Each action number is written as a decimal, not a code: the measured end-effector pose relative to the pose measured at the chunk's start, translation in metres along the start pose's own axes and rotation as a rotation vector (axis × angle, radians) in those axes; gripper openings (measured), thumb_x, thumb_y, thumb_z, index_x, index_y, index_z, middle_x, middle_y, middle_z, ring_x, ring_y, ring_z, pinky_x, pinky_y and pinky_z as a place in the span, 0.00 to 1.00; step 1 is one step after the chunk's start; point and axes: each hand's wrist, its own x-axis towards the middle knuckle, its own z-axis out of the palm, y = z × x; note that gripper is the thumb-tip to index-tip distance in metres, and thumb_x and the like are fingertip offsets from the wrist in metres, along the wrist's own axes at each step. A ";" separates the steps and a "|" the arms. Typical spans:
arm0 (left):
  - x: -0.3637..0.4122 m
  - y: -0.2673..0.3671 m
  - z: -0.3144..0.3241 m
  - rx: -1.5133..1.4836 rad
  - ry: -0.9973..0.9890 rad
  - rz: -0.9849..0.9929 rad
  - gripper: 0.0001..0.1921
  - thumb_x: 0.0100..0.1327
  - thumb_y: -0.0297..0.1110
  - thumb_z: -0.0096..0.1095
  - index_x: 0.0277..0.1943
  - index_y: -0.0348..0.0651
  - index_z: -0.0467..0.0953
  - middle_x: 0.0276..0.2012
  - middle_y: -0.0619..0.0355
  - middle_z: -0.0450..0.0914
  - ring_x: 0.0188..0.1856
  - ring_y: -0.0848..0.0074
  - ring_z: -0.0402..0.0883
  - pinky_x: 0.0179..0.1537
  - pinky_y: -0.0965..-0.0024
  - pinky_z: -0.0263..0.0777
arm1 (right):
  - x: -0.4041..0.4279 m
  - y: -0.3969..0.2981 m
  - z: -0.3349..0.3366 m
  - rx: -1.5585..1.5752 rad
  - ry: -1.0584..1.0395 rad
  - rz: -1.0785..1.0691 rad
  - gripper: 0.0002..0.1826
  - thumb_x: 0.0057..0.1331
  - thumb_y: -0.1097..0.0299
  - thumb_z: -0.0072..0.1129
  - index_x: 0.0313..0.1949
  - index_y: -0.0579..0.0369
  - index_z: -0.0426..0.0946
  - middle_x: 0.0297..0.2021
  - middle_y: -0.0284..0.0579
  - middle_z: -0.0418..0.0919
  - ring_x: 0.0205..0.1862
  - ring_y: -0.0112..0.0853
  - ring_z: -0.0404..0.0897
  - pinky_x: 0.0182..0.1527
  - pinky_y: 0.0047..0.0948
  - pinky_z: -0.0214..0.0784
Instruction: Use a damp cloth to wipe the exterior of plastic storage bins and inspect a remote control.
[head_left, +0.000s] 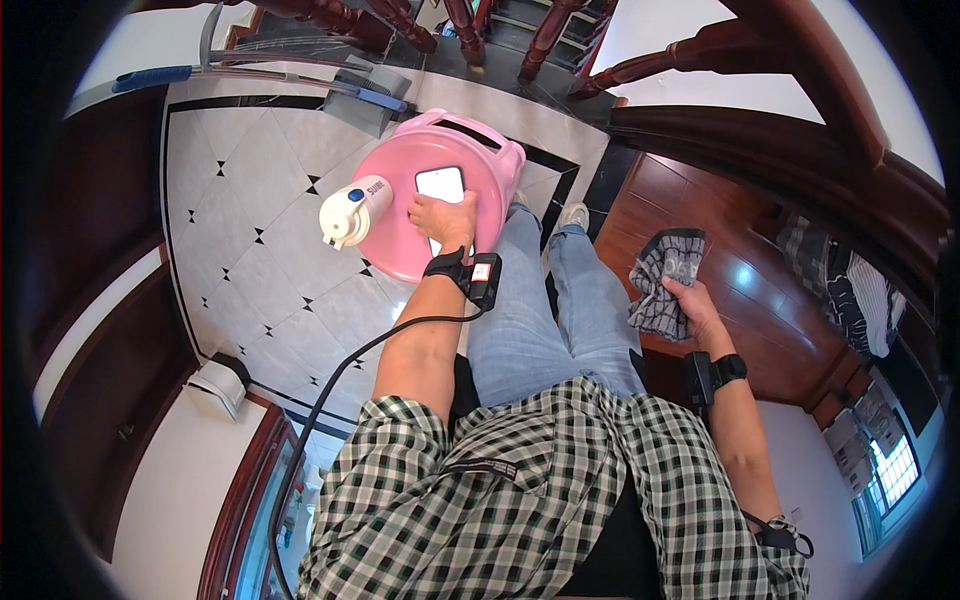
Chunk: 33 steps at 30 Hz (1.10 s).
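My left hand (444, 221) lies over a smartphone (441, 184) with a bright white screen, on the round seat of a pink plastic stool (390, 251). The hand hides the phone's middle, and whether it grips the phone cannot be told. Beside it, on the stool's left part, stands a white bottle (355, 210) with a cream lid and a blue button. Out to the right, my right hand (694, 304) holds a bunched dark grey checked cloth (667, 277) with pale lettering, above the wooden floor.
A dustpan (358, 97) and long-handled tools lie beyond the stool. Dark red wooden balusters (541, 45) border the stairs at the top. A black cable (330, 382) runs from my left wrist device. Clothes (855, 300) hang or lie at the far right. A white bin-like object (217, 388) is at lower left.
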 end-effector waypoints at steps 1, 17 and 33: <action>0.000 0.001 -0.001 0.004 -0.005 -0.001 0.41 0.34 0.47 0.64 0.48 0.28 0.56 0.45 0.41 0.61 0.50 0.56 0.60 0.50 0.59 0.58 | 0.002 0.001 -0.002 0.002 0.000 -0.001 0.18 0.52 0.66 0.56 0.40 0.65 0.69 0.34 0.44 0.74 0.33 0.30 0.74 0.36 0.27 0.65; -0.001 0.001 -0.002 -0.012 -0.047 0.001 0.43 0.33 0.45 0.64 0.50 0.27 0.54 0.47 0.38 0.59 0.50 0.54 0.59 0.52 0.59 0.56 | 0.002 0.002 -0.002 0.007 0.003 -0.016 0.17 0.53 0.66 0.55 0.40 0.64 0.69 0.32 0.43 0.75 0.31 0.30 0.75 0.35 0.26 0.66; 0.003 0.002 0.003 0.000 -0.056 -0.023 0.44 0.33 0.45 0.64 0.52 0.28 0.52 0.48 0.40 0.58 0.51 0.56 0.58 0.52 0.60 0.55 | 0.010 0.015 -0.007 0.006 0.046 -0.012 0.22 0.51 0.64 0.57 0.42 0.68 0.68 0.35 0.47 0.74 0.32 0.32 0.74 0.37 0.26 0.65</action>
